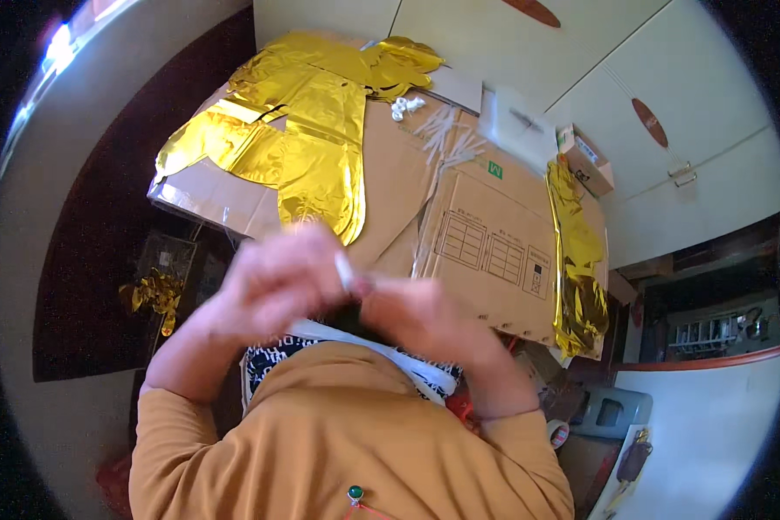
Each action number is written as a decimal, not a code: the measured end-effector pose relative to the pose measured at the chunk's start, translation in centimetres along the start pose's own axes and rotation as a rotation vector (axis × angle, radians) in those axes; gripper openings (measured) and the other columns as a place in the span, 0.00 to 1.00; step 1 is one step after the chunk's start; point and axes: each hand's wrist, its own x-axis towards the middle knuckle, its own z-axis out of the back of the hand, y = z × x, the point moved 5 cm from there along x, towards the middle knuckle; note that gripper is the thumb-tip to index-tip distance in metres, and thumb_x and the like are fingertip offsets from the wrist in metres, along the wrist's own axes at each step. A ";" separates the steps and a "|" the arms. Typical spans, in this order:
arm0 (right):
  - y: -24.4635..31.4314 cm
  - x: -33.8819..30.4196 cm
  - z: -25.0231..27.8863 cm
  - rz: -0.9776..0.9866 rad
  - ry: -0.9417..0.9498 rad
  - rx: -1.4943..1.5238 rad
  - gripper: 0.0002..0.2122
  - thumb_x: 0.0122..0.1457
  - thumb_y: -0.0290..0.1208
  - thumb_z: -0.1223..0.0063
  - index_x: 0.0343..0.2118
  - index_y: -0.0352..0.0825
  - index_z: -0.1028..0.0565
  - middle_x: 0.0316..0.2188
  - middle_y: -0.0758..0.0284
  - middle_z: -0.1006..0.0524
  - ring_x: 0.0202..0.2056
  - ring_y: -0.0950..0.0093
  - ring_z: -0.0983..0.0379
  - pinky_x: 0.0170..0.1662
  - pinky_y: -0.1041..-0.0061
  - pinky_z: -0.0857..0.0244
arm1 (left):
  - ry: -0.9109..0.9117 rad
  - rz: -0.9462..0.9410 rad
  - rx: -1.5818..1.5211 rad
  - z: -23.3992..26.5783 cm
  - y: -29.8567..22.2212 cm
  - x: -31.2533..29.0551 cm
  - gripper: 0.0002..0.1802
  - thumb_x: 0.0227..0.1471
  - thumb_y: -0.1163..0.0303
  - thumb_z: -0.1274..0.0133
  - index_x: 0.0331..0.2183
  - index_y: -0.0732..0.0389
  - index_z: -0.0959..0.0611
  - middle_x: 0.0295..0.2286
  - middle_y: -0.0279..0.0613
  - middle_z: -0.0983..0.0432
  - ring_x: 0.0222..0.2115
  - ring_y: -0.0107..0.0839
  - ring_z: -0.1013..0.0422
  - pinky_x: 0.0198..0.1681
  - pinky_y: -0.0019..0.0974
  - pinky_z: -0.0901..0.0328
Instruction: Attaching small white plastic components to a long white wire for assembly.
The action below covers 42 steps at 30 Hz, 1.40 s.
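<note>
My left hand [282, 279] and my right hand [416, 314] meet in front of my body, both smeared by motion. Between their fingertips shows a small white strip [345, 272]; the blur hides its exact kind. Both hands look closed around its ends. Just beyond my left hand, gold foil sheets [321, 147], cut in rounded shapes like flat foil balloons, lie over the left part of the cardboard [399, 173]. Several thin white strips [446, 139] are scattered farther back on the cardboard, beside a small white bundle [406, 107].
More gold foil [574, 260] lies along the cardboard's right edge, near a small open carton [586, 161]. A clear plastic sheet [516, 123] is at the back, before pale cabinets [581, 43]. A grey plastic stool [614, 411] stands at the lower right. Gold scraps [158, 293] hang at the left.
</note>
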 end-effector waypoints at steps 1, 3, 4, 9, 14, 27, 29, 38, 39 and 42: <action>0.4 -0.4 -1.0 0.056 0.137 0.010 0.04 0.56 0.27 0.52 0.27 0.34 0.30 0.20 0.60 0.29 0.24 0.61 0.28 0.28 0.68 0.35 | -0.191 0.113 0.255 1.7 0.6 0.4 0.06 0.47 0.80 0.49 0.31 0.65 0.20 0.25 0.43 0.27 0.28 0.39 0.31 0.32 0.33 0.37; 2.4 0.5 1.1 0.094 -0.079 0.035 0.04 0.56 0.28 0.52 0.27 0.34 0.30 0.20 0.60 0.30 0.23 0.60 0.30 0.27 0.68 0.36 | 0.067 0.054 0.210 -1.0 2.9 -0.6 0.06 0.45 0.80 0.48 0.30 0.64 0.21 0.25 0.43 0.28 0.28 0.37 0.31 0.32 0.34 0.36; 1.9 1.2 2.6 0.071 -0.189 -0.060 0.04 0.56 0.28 0.52 0.27 0.34 0.30 0.20 0.60 0.30 0.23 0.60 0.30 0.27 0.68 0.36 | 0.203 0.041 0.047 -2.5 2.2 -1.3 0.05 0.46 0.79 0.48 0.29 0.64 0.20 0.25 0.42 0.28 0.28 0.37 0.30 0.32 0.34 0.36; 1.8 0.3 -0.3 0.089 0.059 0.046 0.01 0.52 0.24 0.50 0.27 0.34 0.30 0.20 0.61 0.30 0.25 0.62 0.29 0.28 0.69 0.36 | -0.232 0.190 0.249 1.7 1.4 0.3 0.05 0.48 0.80 0.50 0.28 0.66 0.20 0.24 0.42 0.28 0.26 0.38 0.31 0.31 0.35 0.36; -0.2 1.4 3.5 -0.024 -0.234 -0.061 0.05 0.55 0.24 0.51 0.23 0.31 0.28 0.20 0.63 0.29 0.23 0.69 0.29 0.26 0.74 0.37 | 0.276 -0.031 -0.227 -3.3 0.2 -0.3 0.04 0.47 0.79 0.47 0.29 0.66 0.20 0.25 0.43 0.28 0.29 0.36 0.30 0.32 0.32 0.37; 0.6 0.3 2.7 0.024 -0.194 0.151 0.01 0.52 0.24 0.50 0.27 0.33 0.29 0.22 0.60 0.28 0.27 0.62 0.28 0.31 0.70 0.35 | 0.003 0.066 0.090 -2.1 4.3 -0.9 0.03 0.48 0.81 0.48 0.23 0.68 0.23 0.24 0.41 0.30 0.25 0.35 0.33 0.30 0.31 0.38; -1.4 0.5 2.7 0.008 -0.263 0.040 0.01 0.52 0.24 0.50 0.27 0.33 0.29 0.22 0.60 0.28 0.26 0.61 0.29 0.31 0.70 0.35 | 0.248 0.116 -0.147 -5.4 1.7 -1.1 0.04 0.46 0.82 0.48 0.23 0.64 0.22 0.25 0.42 0.29 0.27 0.35 0.32 0.31 0.31 0.37; -2.7 0.3 3.6 -0.042 -0.272 -0.145 0.06 0.56 0.31 0.51 0.28 0.33 0.28 0.22 0.59 0.28 0.26 0.61 0.29 0.29 0.70 0.35 | 0.294 0.078 -0.010 -5.0 1.8 -0.7 0.03 0.47 0.79 0.48 0.28 0.66 0.21 0.24 0.44 0.30 0.26 0.37 0.31 0.31 0.35 0.36; -3.6 0.3 3.0 -0.055 -0.222 -0.165 0.06 0.57 0.31 0.51 0.28 0.33 0.28 0.22 0.59 0.28 0.25 0.61 0.29 0.29 0.70 0.35 | 0.306 0.115 -0.179 -4.2 1.3 -0.5 0.05 0.49 0.76 0.48 0.30 0.66 0.19 0.25 0.43 0.28 0.28 0.33 0.30 0.31 0.33 0.36; -3.5 -0.5 1.7 -0.094 -0.188 -0.028 0.05 0.56 0.30 0.50 0.29 0.34 0.28 0.23 0.60 0.28 0.27 0.61 0.29 0.30 0.69 0.35 | -0.076 0.383 -0.842 -1.7 1.5 -1.8 0.08 0.47 0.72 0.46 0.28 0.67 0.19 0.23 0.41 0.30 0.25 0.31 0.34 0.28 0.34 0.40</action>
